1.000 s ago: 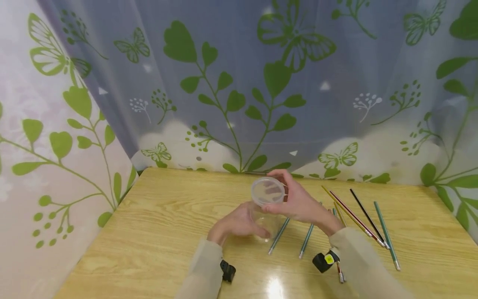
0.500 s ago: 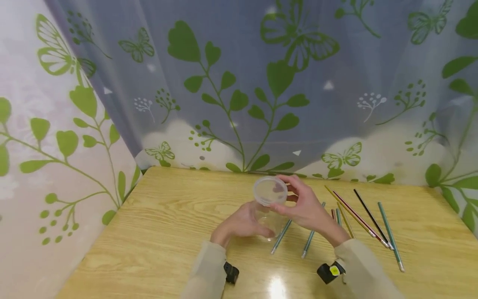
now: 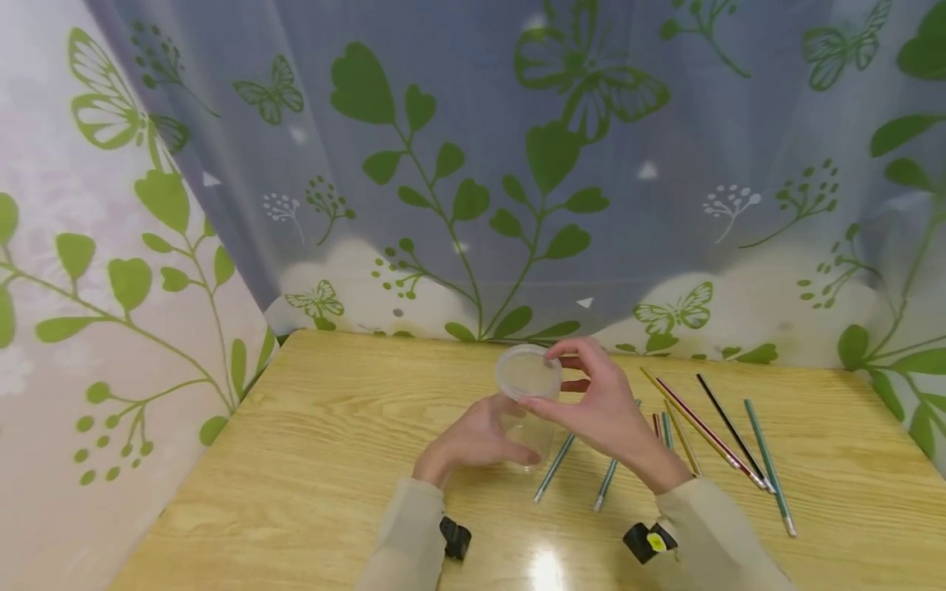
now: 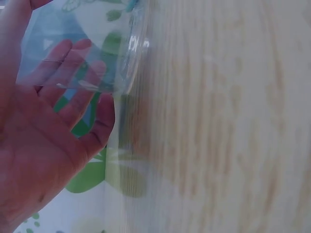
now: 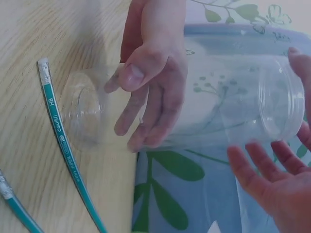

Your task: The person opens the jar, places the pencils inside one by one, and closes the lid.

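Note:
A clear plastic jar stands upright above the wooden table, near its middle. My left hand grips the jar around its lower body, the thumb across the near side. Through the clear wall, the left fingers show wrapped behind it in the right wrist view. On the jar's top sits a translucent round lid. With thumb and fingertips, my right hand holds the lid's rim from the right. In the left wrist view the jar lets the left hand's fingers show through.
Several pencils lie spread on the table to the right: a green pencil, a black pencil and others. Another green pencil lies just beside the jar. A patterned curtain hangs behind the table.
My right hand has shifted and turned a little around the lid, its fingers now further over the rim. The jar and my left hand stay almost in place.

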`<action>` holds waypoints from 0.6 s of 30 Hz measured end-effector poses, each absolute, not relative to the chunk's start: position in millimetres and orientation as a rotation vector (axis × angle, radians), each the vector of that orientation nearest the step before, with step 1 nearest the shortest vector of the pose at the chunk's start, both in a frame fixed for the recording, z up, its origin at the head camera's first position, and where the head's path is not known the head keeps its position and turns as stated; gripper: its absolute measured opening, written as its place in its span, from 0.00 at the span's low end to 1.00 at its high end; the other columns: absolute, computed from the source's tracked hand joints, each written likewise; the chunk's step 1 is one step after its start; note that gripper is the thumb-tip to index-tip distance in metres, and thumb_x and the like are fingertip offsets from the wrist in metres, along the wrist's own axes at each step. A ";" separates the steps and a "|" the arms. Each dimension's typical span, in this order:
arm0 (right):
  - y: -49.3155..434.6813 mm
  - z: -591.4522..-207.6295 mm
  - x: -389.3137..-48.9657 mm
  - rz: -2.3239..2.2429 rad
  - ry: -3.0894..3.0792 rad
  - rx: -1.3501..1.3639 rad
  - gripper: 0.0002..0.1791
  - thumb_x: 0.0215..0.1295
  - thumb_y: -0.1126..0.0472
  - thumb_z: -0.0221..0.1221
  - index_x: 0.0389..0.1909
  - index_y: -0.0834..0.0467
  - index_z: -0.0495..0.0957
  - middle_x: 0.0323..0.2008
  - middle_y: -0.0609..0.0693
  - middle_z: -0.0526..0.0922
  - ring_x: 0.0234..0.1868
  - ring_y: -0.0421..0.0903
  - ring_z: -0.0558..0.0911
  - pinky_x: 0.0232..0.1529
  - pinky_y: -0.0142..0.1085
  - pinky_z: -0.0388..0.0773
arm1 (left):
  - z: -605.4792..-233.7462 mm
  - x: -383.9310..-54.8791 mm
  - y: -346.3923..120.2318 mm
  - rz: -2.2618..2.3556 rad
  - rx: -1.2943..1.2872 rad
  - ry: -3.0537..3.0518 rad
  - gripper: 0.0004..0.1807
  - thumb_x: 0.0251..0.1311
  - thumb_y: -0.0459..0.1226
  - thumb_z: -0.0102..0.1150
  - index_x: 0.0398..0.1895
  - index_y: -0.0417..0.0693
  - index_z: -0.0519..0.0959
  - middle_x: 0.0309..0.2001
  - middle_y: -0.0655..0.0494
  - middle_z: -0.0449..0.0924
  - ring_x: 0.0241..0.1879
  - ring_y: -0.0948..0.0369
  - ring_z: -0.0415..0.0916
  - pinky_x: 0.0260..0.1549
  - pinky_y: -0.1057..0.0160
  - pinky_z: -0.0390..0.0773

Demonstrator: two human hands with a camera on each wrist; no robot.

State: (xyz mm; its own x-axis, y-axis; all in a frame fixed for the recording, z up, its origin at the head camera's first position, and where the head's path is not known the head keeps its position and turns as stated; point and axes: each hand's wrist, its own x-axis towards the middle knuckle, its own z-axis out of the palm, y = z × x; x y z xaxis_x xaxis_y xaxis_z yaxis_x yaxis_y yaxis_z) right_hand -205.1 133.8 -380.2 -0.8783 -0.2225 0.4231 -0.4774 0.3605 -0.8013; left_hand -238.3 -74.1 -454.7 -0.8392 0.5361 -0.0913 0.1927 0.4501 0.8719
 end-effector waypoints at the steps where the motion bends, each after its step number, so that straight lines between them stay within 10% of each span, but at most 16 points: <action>1: 132.3 -379.5 -204.9 1.491 -2.376 0.629 0.29 0.52 0.62 0.78 0.53 0.56 0.75 0.55 0.52 0.77 0.56 0.53 0.82 0.47 0.39 0.87 | -454.2 -238.4 -74.1 1.344 0.610 2.350 0.45 0.48 0.47 0.79 0.72 0.56 0.70 0.68 0.50 0.74 0.67 0.48 0.72 0.61 0.41 0.76; 18: 137.0 -375.9 -204.2 1.379 -2.406 0.744 0.21 0.59 0.63 0.73 0.53 0.55 0.80 0.61 0.54 0.79 0.57 0.54 0.83 0.46 0.41 0.88 | -453.8 -238.3 -73.9 1.420 0.629 2.364 0.53 0.46 0.49 0.81 0.77 0.68 0.61 0.71 0.56 0.70 0.69 0.50 0.69 0.63 0.43 0.75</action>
